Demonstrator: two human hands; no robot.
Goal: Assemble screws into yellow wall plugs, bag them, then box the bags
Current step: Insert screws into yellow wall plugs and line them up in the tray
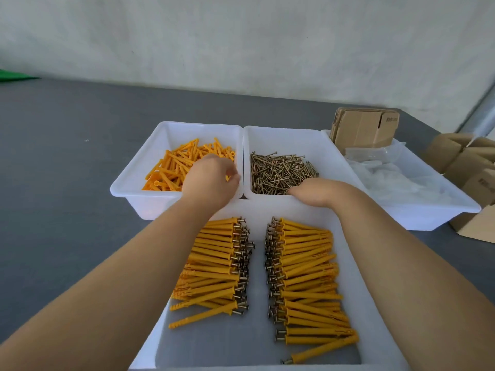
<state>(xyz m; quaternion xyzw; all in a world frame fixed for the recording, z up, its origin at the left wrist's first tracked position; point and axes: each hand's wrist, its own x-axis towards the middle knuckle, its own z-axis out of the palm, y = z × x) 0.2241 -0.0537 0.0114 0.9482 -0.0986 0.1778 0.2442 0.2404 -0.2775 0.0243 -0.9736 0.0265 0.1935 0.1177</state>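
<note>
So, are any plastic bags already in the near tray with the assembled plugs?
No, the near tray holds only two rows of assembled plugs; the plastic bags lie in the far right bin.

No text is showing clearly enough to read. A small dark printed mark is sitting on the flattened cardboard boxes (364,127) standing in the tray at the counter's far right, and another on a brown carton (479,186) at the right edge, but both are appearing too small and blurred to make out.
</note>
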